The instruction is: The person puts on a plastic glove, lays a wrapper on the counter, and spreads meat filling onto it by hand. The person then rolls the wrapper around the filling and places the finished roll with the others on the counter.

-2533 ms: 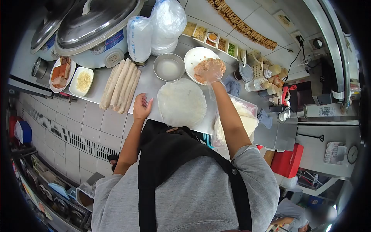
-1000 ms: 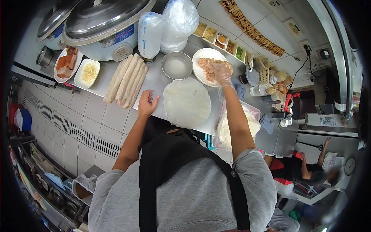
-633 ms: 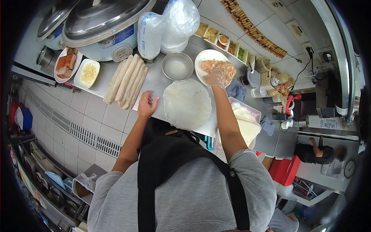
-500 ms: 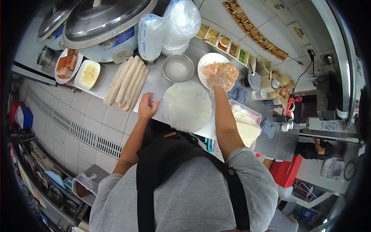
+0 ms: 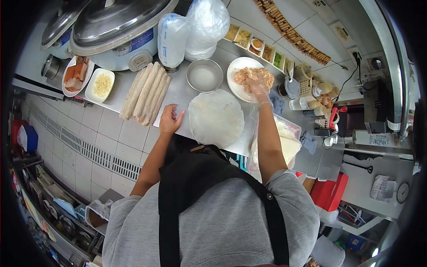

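Note:
My left hand [image 5: 170,119] rests at the front edge of the steel counter, thumb apart from the loosely bent fingers, holding nothing. To its right lies a thin round wrapper sheet [image 5: 216,118], pale and translucent. My right hand [image 5: 259,87], in a clear plastic glove, reaches into the pinkish minced filling [image 5: 242,76] on a white plate [image 5: 233,87]; its fingers close on some of the filling and are partly hidden. A metal bowl [image 5: 204,75] of cloudy liquid stands behind the sheet. Finished-looking long pale rolls [image 5: 144,93] lie stacked left of my left hand.
Left are a dish of shredded topping [image 5: 102,86], a plate of brown-and-pink blocks [image 5: 75,76] and a large lidded cooker [image 5: 120,35]. Bagged supplies [image 5: 207,29] stand at the back. More sheets fill a plastic tub [image 5: 289,142] at right, near condiment bottles [image 5: 302,104].
My right hand has shifted right over the plate, across the filling. My left hand stays in place. The person in the far right background is out of view.

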### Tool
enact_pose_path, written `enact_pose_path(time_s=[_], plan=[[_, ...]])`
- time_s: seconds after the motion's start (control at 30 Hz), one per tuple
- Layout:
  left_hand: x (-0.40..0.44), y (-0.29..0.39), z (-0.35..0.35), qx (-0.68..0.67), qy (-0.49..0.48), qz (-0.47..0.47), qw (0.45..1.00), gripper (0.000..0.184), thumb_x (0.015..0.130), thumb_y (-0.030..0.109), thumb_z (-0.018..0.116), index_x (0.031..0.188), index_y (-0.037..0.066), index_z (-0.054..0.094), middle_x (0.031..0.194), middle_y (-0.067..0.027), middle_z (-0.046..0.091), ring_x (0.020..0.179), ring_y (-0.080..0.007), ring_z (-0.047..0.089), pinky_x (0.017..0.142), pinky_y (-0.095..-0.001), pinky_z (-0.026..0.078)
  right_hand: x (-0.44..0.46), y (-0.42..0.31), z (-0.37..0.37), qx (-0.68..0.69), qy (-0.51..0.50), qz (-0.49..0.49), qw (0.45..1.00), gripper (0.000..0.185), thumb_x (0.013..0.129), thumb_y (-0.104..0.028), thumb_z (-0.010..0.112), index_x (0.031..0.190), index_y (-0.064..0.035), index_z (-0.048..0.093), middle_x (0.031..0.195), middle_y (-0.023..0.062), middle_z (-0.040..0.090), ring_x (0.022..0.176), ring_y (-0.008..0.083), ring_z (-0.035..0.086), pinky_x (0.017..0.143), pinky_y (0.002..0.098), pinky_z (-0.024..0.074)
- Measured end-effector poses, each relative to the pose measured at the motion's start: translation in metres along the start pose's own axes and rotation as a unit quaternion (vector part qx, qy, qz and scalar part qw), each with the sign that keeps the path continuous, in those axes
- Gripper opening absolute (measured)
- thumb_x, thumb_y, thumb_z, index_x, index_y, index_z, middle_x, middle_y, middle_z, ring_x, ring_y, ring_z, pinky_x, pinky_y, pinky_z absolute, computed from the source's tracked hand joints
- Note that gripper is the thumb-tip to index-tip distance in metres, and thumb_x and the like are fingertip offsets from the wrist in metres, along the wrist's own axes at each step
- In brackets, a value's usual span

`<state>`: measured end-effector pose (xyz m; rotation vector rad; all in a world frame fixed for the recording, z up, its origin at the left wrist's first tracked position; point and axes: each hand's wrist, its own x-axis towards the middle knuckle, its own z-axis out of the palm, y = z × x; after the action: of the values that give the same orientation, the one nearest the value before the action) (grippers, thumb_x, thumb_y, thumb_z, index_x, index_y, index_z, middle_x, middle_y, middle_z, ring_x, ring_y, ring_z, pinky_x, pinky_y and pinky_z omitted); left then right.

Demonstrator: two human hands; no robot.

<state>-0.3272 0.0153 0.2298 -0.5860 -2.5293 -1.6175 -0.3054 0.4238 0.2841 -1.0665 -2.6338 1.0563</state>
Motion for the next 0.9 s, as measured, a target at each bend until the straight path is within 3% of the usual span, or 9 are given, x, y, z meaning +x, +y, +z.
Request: enact_pose_path(time_s=[0.03,0.17,0.23,0.43,0.53,0.67,0.73,0.9], plan=[[0.000,-0.001,0.000,-0.001,-0.002,-0.004,1.000,0.037,0.077,0.019,0.077,0.104,0.001,0.060,0.085,-0.0088,0.055,0.059,-0.0154,0.050,0.053,-0.0269,0.046,-0.002,-0.006,-0.002,0.173,-0.037,0.059,0.982,0.048,0.087,-0.029,0.060,0.130,-0.0087,0.049,0.110,0.0186,0.064,0.092,0.0325,0.066,0.065,0.0456,0.0545],[0.000,-0.002,0.000,-0.006,-0.002,0.000,1.000,0.037,0.078,0.019,0.076,0.105,0.001,0.059,0.085,-0.0089,0.055,0.060,-0.0156,0.051,0.053,-0.0271,0.046,0.006,0.006,-0.005,0.213,-0.021,0.051,0.976,0.048,0.092,-0.031,0.055,0.134,-0.0100,0.045,0.109,0.0169,0.064,0.085,0.0290,0.066,0.055,0.0423,0.0541],[0.000,-0.002,0.000,-0.010,-0.006,-0.008,1.000,0.037,0.078,0.020,0.076,0.105,0.001,0.059,0.086,-0.0089,0.055,0.060,-0.0159,0.051,0.054,-0.0274,0.046,0.045,0.065,0.011,-0.075,0.032,-0.162,0.983,0.046,0.094,-0.032,0.051,0.134,-0.0086,0.046,0.112,0.0217,0.063,0.091,0.0344,0.066,0.067,0.0454,0.0548],[0.000,-0.003,0.000,-0.011,-0.004,-0.005,1.000,0.039,0.078,0.020,0.076,0.107,0.000,0.059,0.085,-0.0093,0.055,0.060,-0.0163,0.051,0.055,-0.0280,0.047,-0.002,0.004,-0.017,-0.149,0.066,-0.070,0.984,0.043,0.095,-0.029,0.048,0.132,-0.0066,0.049,0.113,0.0262,0.062,0.099,0.0393,0.063,0.082,0.0453,0.0515],[0.000,-0.003,0.000,-0.004,-0.007,-0.006,1.000,0.039,0.078,0.020,0.076,0.107,0.000,0.059,0.085,-0.0095,0.055,0.061,-0.0164,0.051,0.054,-0.0279,0.047,-0.009,-0.004,-0.018,-0.147,0.085,-0.088,0.982,0.040,0.095,-0.028,0.048,0.128,-0.0056,0.053,0.114,0.0273,0.061,0.107,0.0407,0.059,0.093,0.0432,0.0459],[0.000,-0.002,0.000,-0.009,-0.008,-0.009,1.000,0.039,0.078,0.020,0.076,0.107,0.000,0.059,0.085,-0.0094,0.055,0.060,-0.0163,0.051,0.054,-0.0278,0.047,-0.011,-0.007,-0.022,-0.163,0.057,-0.095,0.980,0.039,0.093,-0.026,0.052,0.126,-0.0060,0.055,0.109,0.0235,0.064,0.107,0.0381,0.060,0.092,0.0436,0.0468],[0.000,-0.002,0.000,-0.007,-0.006,-0.006,1.000,0.039,0.078,0.020,0.076,0.107,0.000,0.059,0.085,-0.0093,0.055,0.060,-0.0162,0.051,0.054,-0.0278,0.047,-0.006,-0.004,-0.022,-0.146,-0.026,-0.128,0.981,0.036,0.087,-0.020,0.055,0.121,-0.0074,0.056,0.112,0.0255,0.062,0.109,0.0368,0.059,0.093,0.0447,0.0455],[0.000,-0.001,0.000,-0.003,-0.011,-0.015,1.000,0.038,0.078,0.019,0.076,0.107,0.001,0.059,0.085,-0.0089,0.056,0.061,-0.0156,0.052,0.055,-0.0270,0.047,-0.017,-0.031,-0.006,-0.249,-0.026,-0.110,0.962,0.036,0.086,-0.019,0.054,0.119,-0.0065,0.057,0.119,0.0241,0.060,0.116,0.0359,0.055,0.097,0.0429,0.0442]])
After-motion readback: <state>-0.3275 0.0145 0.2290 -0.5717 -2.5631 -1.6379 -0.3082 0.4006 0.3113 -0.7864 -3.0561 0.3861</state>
